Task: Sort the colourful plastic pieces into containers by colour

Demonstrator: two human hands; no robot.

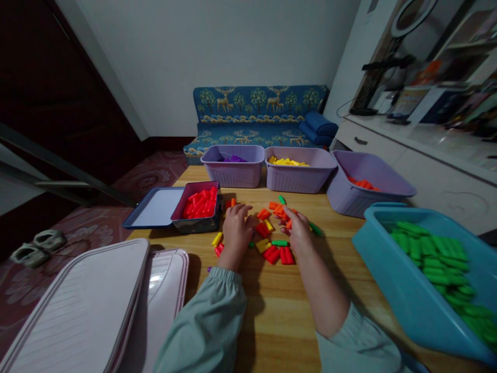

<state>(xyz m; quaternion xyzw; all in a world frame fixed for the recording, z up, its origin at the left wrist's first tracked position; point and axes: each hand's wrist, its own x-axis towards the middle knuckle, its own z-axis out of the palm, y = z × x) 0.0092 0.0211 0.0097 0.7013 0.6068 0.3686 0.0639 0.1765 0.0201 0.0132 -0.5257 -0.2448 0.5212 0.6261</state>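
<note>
Loose plastic pieces in several colours lie in a scattered pile on the wooden table [279, 295]. My right hand [300, 232] is closed around a small bunch of orange plastic pieces [280, 211], at the pile's right side. Over the left of the pile hovers my left hand [236, 233], its fingers bent and apart; I see nothing held in it, though the space under the palm is hidden. Between the hands are red pieces [287, 255], yellow pieces [263, 245] and a green piece [279, 243].
Left of the pile stands an open tin [180, 220] of red pieces. Lilac bins [233, 176] line the back, holding purple, yellow and orange pieces. A teal bin [392, 274] of green pieces is at the right. Pale lids [85, 305] are stacked front left.
</note>
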